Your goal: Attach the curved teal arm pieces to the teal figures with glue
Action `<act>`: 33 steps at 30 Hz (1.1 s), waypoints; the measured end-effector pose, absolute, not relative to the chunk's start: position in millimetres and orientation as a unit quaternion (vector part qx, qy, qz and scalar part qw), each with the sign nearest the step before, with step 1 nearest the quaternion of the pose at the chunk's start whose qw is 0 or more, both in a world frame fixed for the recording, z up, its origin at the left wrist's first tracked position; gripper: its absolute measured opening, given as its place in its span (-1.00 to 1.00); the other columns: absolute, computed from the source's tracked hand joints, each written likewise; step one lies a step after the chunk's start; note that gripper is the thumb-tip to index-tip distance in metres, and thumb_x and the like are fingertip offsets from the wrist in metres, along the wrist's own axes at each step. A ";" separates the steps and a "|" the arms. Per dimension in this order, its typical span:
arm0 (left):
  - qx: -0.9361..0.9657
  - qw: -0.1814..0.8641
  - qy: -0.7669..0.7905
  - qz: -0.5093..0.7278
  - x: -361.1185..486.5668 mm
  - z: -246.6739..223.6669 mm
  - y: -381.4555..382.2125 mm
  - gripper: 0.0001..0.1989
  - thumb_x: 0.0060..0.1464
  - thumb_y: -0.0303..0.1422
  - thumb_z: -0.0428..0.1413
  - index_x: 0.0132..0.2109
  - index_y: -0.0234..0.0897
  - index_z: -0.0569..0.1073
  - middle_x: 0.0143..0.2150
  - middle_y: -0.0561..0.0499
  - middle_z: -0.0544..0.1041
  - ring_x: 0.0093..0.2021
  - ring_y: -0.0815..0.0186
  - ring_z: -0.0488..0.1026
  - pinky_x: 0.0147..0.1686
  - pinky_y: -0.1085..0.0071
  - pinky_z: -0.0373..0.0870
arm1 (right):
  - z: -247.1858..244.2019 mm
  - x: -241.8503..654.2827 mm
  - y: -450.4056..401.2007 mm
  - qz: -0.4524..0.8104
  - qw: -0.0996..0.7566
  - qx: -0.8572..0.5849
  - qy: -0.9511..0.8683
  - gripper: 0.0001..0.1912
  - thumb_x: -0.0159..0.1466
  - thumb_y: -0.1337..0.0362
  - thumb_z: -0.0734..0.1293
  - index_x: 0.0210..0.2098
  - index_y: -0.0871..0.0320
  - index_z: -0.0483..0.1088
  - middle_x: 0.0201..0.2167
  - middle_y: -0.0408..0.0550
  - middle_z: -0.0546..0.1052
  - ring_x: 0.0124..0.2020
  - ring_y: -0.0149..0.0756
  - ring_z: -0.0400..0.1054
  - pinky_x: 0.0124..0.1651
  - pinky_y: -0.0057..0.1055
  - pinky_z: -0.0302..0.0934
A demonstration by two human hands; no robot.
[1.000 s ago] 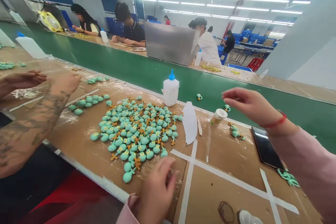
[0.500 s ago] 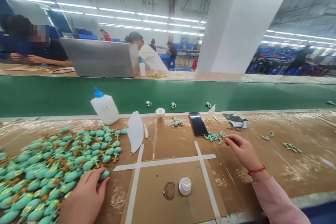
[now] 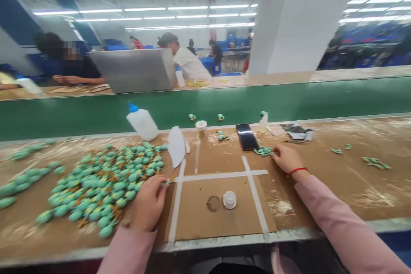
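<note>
My left hand [image 3: 149,201] pinches a small green figure piece with an orange-brown end [image 3: 168,181], mostly hidden by the fingers. It is at the right edge of a big heap of similar green figure pieces [image 3: 118,186]. Beyond the taped board, my right hand [image 3: 287,160] reaches to a little pile of curved green strips [image 3: 263,151]. Its thumb and forefinger are closed at the pile's right side, on what looks like one curved strip. A white round cap [image 3: 229,200] and a thin metal ring [image 3: 212,204] lie on the cardboard board [image 3: 192,222].
A black phone [image 3: 247,137] touches the strip pile. Behind stand a white bottle with blue nozzle [image 3: 143,124], a tape roll [image 3: 201,129] and a small dropper bottle [image 3: 263,123]. Finished-looking green figures [image 3: 221,117] sit on the green belt [image 3: 160,107]. Other people work across it.
My left hand has moved off the heap towards the board with a green figure piece. My right hand has come up against the curved strips. The view has shifted left.
</note>
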State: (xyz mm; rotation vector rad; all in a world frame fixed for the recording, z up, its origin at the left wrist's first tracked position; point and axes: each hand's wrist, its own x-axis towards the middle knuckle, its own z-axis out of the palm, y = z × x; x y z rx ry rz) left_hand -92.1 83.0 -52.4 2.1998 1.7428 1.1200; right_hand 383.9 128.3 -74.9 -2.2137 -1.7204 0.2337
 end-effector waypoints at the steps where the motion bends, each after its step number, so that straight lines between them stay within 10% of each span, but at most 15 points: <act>1: 0.725 0.064 0.583 0.361 -91.6 -56.0 81.1 -0.90 0.11 -0.32 0.06 -0.26 -0.20 0.46 -0.17 -0.10 0.59 -0.08 0.05 0.51 0.02 0.07 0.41 | -76.9 385.0 129.2 0.079 0.147 -0.780 -0.603 -0.80 0.22 0.26 0.28 -0.25 0.20 0.49 -0.29 0.13 0.60 -0.26 -0.05 0.46 -0.29 -0.30 0.18; 12: 0.655 0.090 0.662 0.353 -101.6 -61.0 55.0 -0.58 0.08 -0.31 0.12 0.10 -0.27 0.34 -0.02 -0.16 0.50 -0.23 0.14 0.51 -0.12 0.08 0.46 | -92.7 399.3 139.5 0.068 0.081 -0.774 -0.624 -0.91 0.15 0.36 0.27 -0.43 0.18 0.42 -0.38 0.18 0.56 -0.31 0.03 0.46 -0.33 -0.24 0.14; 19: 0.682 0.169 0.602 0.380 -94.0 -51.3 81.1 -0.85 0.04 -0.30 0.12 -0.24 -0.20 0.52 -0.18 -0.08 0.57 -0.10 0.05 0.47 -0.02 0.11 0.36 | -92.4 402.7 121.9 0.156 0.203 -0.751 -0.609 -0.83 0.12 0.23 0.28 -0.34 0.09 0.47 -0.35 0.04 0.61 -0.27 -0.05 0.49 -0.23 -0.24 0.31; 27: 0.550 0.318 0.573 0.518 -76.4 -35.8 77.6 -0.60 0.03 0.02 0.15 -0.23 -0.25 0.45 -0.39 0.02 0.49 -0.41 0.26 0.35 -0.43 0.37 0.30 | -73.2 384.9 86.2 0.351 0.303 -0.646 -0.607 -0.52 0.14 -0.21 0.27 -0.44 0.10 0.42 -0.55 -0.12 0.45 -0.53 -0.30 0.33 -0.41 -0.36 0.31; 33: 0.444 0.474 0.485 0.585 -39.4 -5.6 64.3 -0.48 0.07 0.18 0.00 -0.28 -0.23 0.29 -0.29 -0.13 0.60 -0.52 0.38 0.34 -0.58 0.46 0.18 | -78.6 365.0 65.4 0.584 0.370 -0.530 -0.491 -0.55 0.07 -0.15 0.44 -0.35 0.12 0.44 -0.49 -0.14 0.35 -0.49 -0.36 0.21 -0.45 -0.44 0.21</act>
